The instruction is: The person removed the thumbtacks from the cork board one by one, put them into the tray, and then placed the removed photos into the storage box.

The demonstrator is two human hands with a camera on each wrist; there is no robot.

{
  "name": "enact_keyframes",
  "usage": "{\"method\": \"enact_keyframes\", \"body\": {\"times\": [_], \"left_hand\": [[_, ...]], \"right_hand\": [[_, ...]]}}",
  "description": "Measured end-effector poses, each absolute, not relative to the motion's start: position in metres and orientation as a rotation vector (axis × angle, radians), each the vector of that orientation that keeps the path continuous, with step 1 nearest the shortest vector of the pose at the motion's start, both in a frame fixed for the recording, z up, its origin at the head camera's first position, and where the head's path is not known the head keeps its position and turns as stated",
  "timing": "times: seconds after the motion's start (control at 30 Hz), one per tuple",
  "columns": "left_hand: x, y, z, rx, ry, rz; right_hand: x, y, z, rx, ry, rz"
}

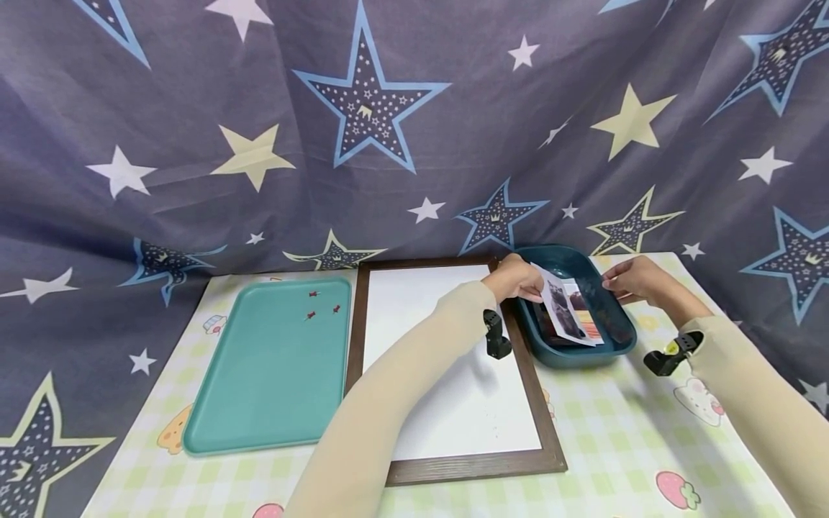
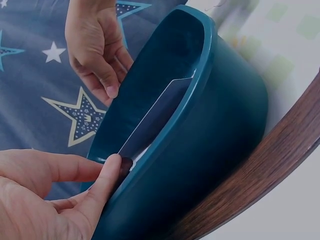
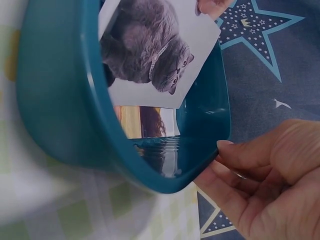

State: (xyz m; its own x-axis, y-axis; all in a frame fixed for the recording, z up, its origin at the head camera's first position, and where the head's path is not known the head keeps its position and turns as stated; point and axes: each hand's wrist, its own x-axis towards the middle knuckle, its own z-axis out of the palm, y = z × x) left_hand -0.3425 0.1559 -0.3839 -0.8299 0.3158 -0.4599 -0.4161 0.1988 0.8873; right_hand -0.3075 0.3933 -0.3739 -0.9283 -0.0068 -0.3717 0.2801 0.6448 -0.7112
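Note:
In the head view my left hand [image 1: 516,279] pinches the upper edge of a photo of a grey cat [image 1: 562,308], which tilts inside a dark teal plastic basin [image 1: 612,316]. The right wrist view shows the cat picture [image 3: 145,45] close up, lying over another, orange-toned picture [image 3: 145,121] in the basin. At the basin's far-right side, my right hand [image 1: 633,279] holds the rim between thumb and fingers. Seen from the left wrist, the left thumb and fingers meet at the dark-looking photo [image 2: 157,117] just inside the basin wall [image 2: 215,125].
A white board with a brown wooden frame [image 1: 476,466] lies left of the basin, against it. Farther left is a teal tray [image 1: 272,374] with several red pushpins [image 1: 311,315]. A star-patterned curtain [image 1: 401,194] hangs behind the checked tablecloth [image 1: 609,446].

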Motion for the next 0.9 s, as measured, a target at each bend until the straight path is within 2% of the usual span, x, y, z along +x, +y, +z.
{"method": "enact_keyframes", "body": {"times": [0.9], "left_hand": [[-0.3457,0.1536,-0.3847,-0.076,1.787,1.688]], "right_hand": [[-0.3071,0.3927,-0.3747,0.212,2.527,-1.170]]}}
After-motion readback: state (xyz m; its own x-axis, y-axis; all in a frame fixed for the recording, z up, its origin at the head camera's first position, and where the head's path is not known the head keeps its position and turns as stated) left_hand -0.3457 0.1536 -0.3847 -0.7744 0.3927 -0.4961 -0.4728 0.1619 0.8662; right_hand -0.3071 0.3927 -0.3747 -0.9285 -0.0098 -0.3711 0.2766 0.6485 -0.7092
